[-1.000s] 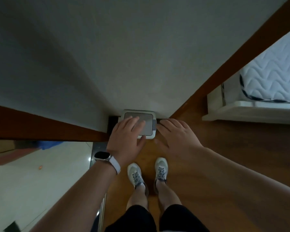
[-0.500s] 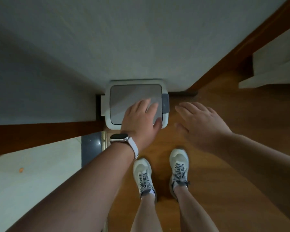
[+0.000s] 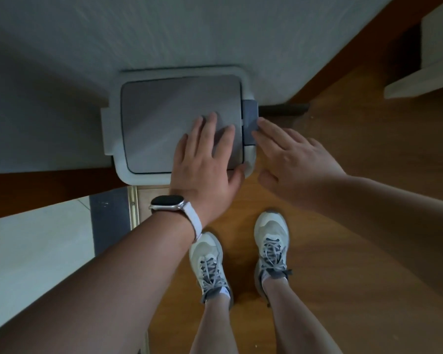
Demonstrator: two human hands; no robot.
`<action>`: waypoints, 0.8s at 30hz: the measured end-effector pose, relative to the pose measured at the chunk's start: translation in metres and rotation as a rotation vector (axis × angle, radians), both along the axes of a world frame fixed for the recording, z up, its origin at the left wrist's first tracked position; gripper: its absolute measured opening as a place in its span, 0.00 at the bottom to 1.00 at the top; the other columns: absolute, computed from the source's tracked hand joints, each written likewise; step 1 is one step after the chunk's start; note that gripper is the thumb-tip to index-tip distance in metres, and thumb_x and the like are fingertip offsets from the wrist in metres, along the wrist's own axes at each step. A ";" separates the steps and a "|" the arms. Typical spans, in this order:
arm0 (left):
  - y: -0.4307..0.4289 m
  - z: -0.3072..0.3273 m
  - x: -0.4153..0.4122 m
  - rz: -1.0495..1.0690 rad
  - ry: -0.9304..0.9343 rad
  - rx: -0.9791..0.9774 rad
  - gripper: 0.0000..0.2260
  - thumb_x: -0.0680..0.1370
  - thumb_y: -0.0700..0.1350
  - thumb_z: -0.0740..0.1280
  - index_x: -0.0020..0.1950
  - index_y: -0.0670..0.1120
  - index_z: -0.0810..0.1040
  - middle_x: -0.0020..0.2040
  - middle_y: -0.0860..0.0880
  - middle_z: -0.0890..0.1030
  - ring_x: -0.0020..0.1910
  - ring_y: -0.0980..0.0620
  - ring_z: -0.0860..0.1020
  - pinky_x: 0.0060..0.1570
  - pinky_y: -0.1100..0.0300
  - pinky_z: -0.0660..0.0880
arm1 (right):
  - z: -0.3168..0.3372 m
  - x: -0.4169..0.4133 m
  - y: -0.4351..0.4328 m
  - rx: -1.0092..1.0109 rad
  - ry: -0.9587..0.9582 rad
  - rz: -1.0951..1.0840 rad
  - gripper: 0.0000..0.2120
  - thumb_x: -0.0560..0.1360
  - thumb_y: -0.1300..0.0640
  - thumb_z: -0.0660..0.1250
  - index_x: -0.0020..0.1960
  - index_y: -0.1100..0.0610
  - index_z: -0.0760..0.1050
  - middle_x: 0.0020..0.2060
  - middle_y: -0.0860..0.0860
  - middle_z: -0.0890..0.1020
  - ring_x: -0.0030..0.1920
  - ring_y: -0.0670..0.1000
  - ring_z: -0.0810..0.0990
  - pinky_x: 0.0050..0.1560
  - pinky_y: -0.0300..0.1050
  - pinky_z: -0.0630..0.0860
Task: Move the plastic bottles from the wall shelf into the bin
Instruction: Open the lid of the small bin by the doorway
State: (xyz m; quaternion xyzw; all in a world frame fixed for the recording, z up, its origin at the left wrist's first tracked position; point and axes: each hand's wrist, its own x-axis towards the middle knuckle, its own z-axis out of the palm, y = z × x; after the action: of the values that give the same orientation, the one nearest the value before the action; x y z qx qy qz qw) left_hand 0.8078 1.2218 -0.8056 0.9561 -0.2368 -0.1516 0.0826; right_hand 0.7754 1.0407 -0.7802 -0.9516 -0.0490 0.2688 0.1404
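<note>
A white bin [image 3: 114,139] with a grey flat lid [image 3: 164,118] stands on the floor against the wall, its lid down. My left hand [image 3: 205,164], with a watch on the wrist, lies flat and spread on the lid's near right corner. My right hand [image 3: 292,159] hovers open just right of the bin, its fingertips at the dark grey tab [image 3: 250,118] on the bin's right side. Neither hand holds anything. No plastic bottle and no wall shelf is in view.
My two feet in pale sneakers [image 3: 210,261] stand on the wooden floor [image 3: 343,251] close in front of the bin. A brown door frame [image 3: 49,190] and tiled floor [image 3: 36,238] lie to the left. A white furniture base [image 3: 425,80] sits at the right.
The view has dropped closer to the bin, which looks larger now. My left hand stays on the lid while my right hand has come closer to the tab at the bin's right side.
</note>
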 end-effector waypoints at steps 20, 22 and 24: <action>0.092 0.179 0.030 0.274 0.012 0.103 0.30 0.77 0.58 0.62 0.75 0.47 0.61 0.71 0.44 0.69 0.66 0.42 0.70 0.61 0.46 0.69 | 0.183 0.035 0.028 -0.022 -0.067 0.075 0.29 0.78 0.41 0.47 0.75 0.49 0.60 0.75 0.48 0.64 0.75 0.52 0.60 0.71 0.52 0.60; 0.098 0.198 0.030 0.280 0.033 0.113 0.30 0.77 0.59 0.62 0.75 0.47 0.60 0.72 0.44 0.67 0.68 0.42 0.69 0.63 0.45 0.68 | 0.209 0.030 0.031 -0.031 -0.086 0.061 0.28 0.78 0.40 0.47 0.75 0.49 0.61 0.74 0.48 0.65 0.74 0.52 0.61 0.71 0.52 0.61; 0.101 0.223 0.028 0.239 0.027 0.088 0.29 0.77 0.58 0.62 0.75 0.47 0.61 0.72 0.45 0.68 0.68 0.42 0.68 0.64 0.46 0.67 | 0.238 0.022 0.035 -0.051 -0.099 0.039 0.27 0.79 0.40 0.49 0.75 0.49 0.61 0.74 0.47 0.66 0.74 0.51 0.61 0.71 0.52 0.61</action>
State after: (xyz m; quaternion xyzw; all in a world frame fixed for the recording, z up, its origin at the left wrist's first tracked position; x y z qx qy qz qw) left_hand 0.8358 1.3231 -0.5829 0.9781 -0.1133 -0.1635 0.0614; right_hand 0.7978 1.0753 -0.5425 -0.9659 -0.0674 0.2252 0.1082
